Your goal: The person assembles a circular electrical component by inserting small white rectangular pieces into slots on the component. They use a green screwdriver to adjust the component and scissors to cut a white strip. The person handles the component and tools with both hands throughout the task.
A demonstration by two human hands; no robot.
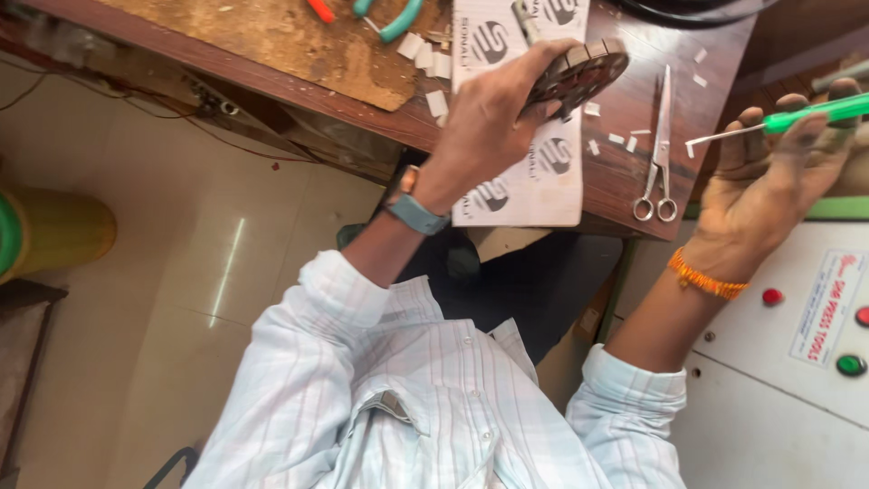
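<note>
The left hand (493, 113) is closed around a dark round slotted part (579, 72), gripping it by its edge and holding it tilted just above the wooden surface (625, 177), over a white printed card (529, 158) that lies flat there. The part looks like a ring of segments with gaps between them; whether anything already sits in those gaps cannot be told from this view.

The right hand (778, 167) is off to the right, well apart from the part, raised over the edge of a white machine panel (769, 380) that carries 2 red buttons and 1 green. Its fingers curl around a green-handled tool (815, 113), whose thin metal shaft points left and ends in a small white strip (701, 140) at the tip.

Small white cut pieces (615, 139) are scattered on the surface between the hands, and more lie at the far side near the card's upper left corner. A pair of steel scissors (661, 145) lies shut just right of the card. So the cutting of strips looks at least partly done, and 1 strip is picked up on the tool, though it has not yet reached the part.

At the far edge sit pliers with teal grips (394, 23) on a worn brown board (281, 41).
</note>
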